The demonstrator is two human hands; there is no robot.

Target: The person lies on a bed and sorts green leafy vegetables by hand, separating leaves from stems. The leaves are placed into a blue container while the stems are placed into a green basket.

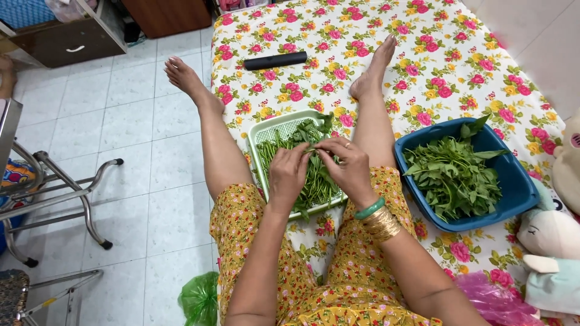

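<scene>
Everything is placed against one landmark, the pale green basket (264, 130), which lies between the two outstretched legs on a flowered sheet (459, 54).

Far left of the basket, a metal chair frame (72, 199) is seen on the tiled floor (145, 108). Below-left of the basket, one crumpled green plastic bag (199, 299) is spotted by the knee.

Over the basket itself, two hands are at work. The left hand (287, 174) is curled, its grip closed on one green stem (308, 147) at fingertip level. Just to its right, the right hand (349, 166) is pinched shut on the same stem, so the stem is held between both hands directly above the heap of stalks (314, 181) in the basket. One ring is visible on the right hand; one green bangle (370, 209) and a stack of gold bangles (382, 224) are worn at that wrist.

Above the basket, one black cylinder (275, 60) is laid on the sheet.

Right of the basket, one blue tub (519, 193) is filled with plucked leaves (450, 172). Farther right, soft toys (553, 241) are glimpsed at the edge; their number cannot be told.
</scene>
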